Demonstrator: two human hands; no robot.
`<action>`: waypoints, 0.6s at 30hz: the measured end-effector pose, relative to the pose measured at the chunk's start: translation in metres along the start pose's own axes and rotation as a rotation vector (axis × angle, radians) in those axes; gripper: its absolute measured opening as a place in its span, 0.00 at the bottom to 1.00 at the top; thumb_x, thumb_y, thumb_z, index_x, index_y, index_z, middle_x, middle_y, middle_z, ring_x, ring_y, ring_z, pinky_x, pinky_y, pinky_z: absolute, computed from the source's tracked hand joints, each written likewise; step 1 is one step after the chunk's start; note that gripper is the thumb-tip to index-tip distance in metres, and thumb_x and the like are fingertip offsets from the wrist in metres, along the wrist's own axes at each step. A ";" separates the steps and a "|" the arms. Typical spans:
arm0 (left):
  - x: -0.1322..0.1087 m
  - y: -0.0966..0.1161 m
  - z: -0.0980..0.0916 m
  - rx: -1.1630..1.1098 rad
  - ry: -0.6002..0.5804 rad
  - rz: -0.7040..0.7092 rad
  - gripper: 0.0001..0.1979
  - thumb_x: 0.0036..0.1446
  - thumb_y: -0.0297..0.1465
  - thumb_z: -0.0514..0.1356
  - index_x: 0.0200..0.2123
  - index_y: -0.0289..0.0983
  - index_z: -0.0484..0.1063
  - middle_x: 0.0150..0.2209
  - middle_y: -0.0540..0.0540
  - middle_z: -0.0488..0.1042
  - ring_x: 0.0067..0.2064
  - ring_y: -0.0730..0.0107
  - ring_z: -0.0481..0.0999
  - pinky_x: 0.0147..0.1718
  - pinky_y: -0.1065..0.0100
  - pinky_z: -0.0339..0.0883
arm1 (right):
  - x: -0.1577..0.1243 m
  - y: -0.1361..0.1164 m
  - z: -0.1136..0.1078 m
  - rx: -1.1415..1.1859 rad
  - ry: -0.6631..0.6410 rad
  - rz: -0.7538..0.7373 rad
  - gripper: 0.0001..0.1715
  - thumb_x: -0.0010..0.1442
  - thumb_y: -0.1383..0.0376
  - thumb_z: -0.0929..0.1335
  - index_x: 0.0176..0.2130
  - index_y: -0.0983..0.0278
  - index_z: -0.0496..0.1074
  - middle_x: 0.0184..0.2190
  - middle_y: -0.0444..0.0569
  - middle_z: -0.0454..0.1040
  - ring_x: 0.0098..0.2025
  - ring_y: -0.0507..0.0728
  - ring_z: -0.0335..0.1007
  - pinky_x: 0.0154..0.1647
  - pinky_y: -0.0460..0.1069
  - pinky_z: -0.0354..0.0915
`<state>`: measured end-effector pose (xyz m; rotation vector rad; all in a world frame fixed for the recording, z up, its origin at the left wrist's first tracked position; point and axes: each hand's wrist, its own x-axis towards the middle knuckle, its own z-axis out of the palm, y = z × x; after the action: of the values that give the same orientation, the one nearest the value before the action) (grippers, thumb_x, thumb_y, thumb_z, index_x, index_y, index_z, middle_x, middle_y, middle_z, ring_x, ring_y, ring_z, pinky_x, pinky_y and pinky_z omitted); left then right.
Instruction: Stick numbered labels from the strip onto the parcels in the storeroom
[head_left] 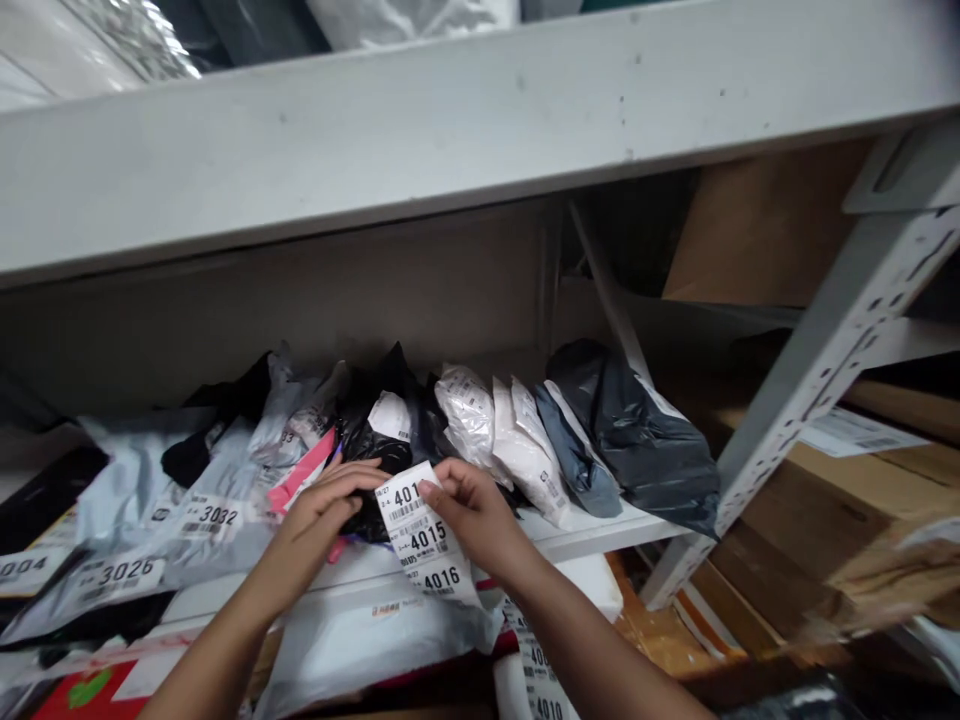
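My right hand pinches the top of a strip of white number labels between thumb and fingers. The strip hangs down, with 4015 and 4016 legible in bold black print and barcodes beside them. My left hand has its fingers stretched out, their tips by the strip's upper left edge; whether they touch it I cannot tell. Behind the hands, a black plastic parcel with a white label leans among others on the shelf. A pink parcel shows just behind my left hand, partly covered by it.
White and grey mailing bags line the shelf's left. Pale padded parcels and a dark grey bag stand to the right. A shelf beam crosses above, a slotted post rises right, and cardboard boxes are beyond it.
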<state>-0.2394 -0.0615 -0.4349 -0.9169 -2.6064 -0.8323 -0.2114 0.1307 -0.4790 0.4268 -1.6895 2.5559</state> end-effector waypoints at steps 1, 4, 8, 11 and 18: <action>0.000 0.003 -0.003 -0.069 0.004 -0.053 0.16 0.60 0.35 0.47 0.38 0.40 0.75 0.50 0.44 0.75 0.54 0.61 0.70 0.57 0.55 0.60 | 0.001 0.005 0.005 0.052 0.006 0.019 0.20 0.49 0.50 0.71 0.29 0.63 0.68 0.19 0.39 0.71 0.21 0.50 0.64 0.24 0.46 0.59; 0.003 0.013 -0.005 -0.088 0.019 -0.152 0.17 0.56 0.43 0.53 0.38 0.39 0.74 0.46 0.44 0.76 0.50 0.59 0.73 0.52 0.57 0.64 | 0.003 0.017 0.022 0.165 0.025 0.020 0.20 0.47 0.51 0.72 0.33 0.63 0.72 0.20 0.40 0.72 0.23 0.51 0.66 0.28 0.46 0.60; 0.007 0.022 -0.004 -0.005 0.016 -0.218 0.16 0.56 0.44 0.53 0.34 0.39 0.72 0.34 0.49 0.76 0.35 0.64 0.75 0.37 0.64 0.67 | 0.009 0.035 0.043 0.171 0.176 0.015 0.21 0.46 0.49 0.72 0.29 0.64 0.72 0.18 0.41 0.70 0.21 0.51 0.62 0.26 0.47 0.59; 0.010 0.018 -0.004 0.059 0.035 -0.170 0.14 0.57 0.42 0.53 0.31 0.39 0.70 0.32 0.49 0.75 0.35 0.64 0.74 0.37 0.65 0.64 | 0.013 0.046 0.052 0.075 0.346 -0.007 0.25 0.46 0.45 0.70 0.21 0.63 0.66 0.15 0.39 0.64 0.19 0.49 0.56 0.23 0.46 0.55; 0.017 -0.002 -0.004 0.203 0.052 -0.041 0.10 0.60 0.36 0.50 0.29 0.39 0.66 0.32 0.47 0.71 0.37 0.63 0.70 0.38 0.64 0.61 | 0.010 0.040 0.053 0.018 0.252 0.030 0.25 0.38 0.46 0.73 0.26 0.63 0.69 0.16 0.41 0.68 0.19 0.51 0.61 0.23 0.48 0.60</action>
<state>-0.2533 -0.0565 -0.4258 -0.7784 -2.6132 -0.5793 -0.2179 0.0649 -0.4927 0.0754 -1.5959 2.5198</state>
